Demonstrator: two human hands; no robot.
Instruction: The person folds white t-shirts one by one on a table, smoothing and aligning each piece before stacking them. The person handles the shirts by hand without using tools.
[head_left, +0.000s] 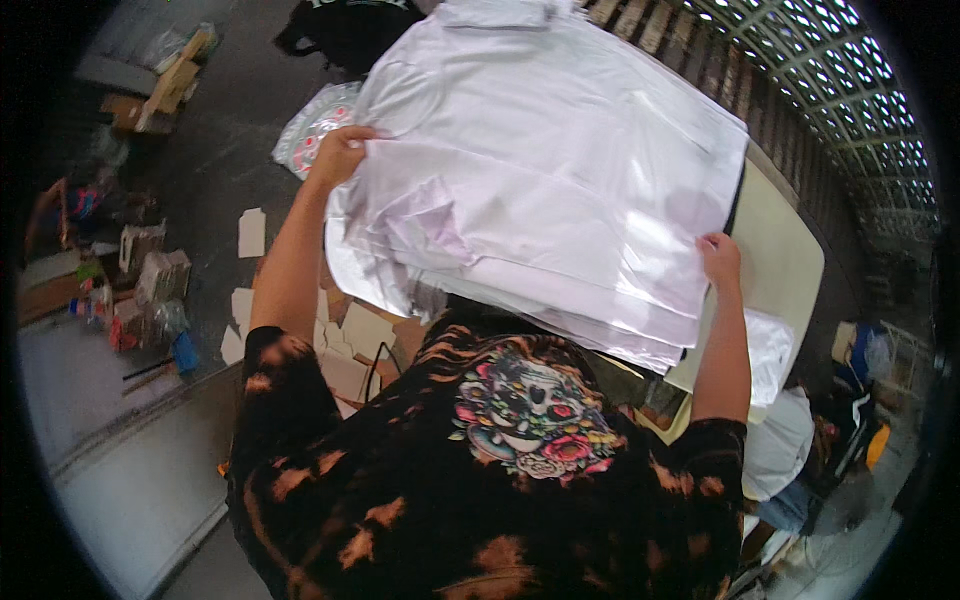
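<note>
White fabric garments, apparently shirts, lie spread in layers over a table in front of me. My left hand (341, 156) pinches the left edge of the top white garment (540, 195). At the opposite edge, my right hand (720, 259) grips the same cloth near its lower right corner. Between my hands the cloth is stretched fairly flat, with a crumpled fold on the left. Clear plastic seems to show along the near edge. A folded white piece (495, 13) rests at the far end of the layers.
A pale yellow tabletop (780, 240) extends to the right, with a plastic-wrapped white packet (766, 356) on it. Left of the cloth are a bagged printed item (319, 127) and a black garment (349, 34). Cardboard pieces (367, 330) lie below on the left.
</note>
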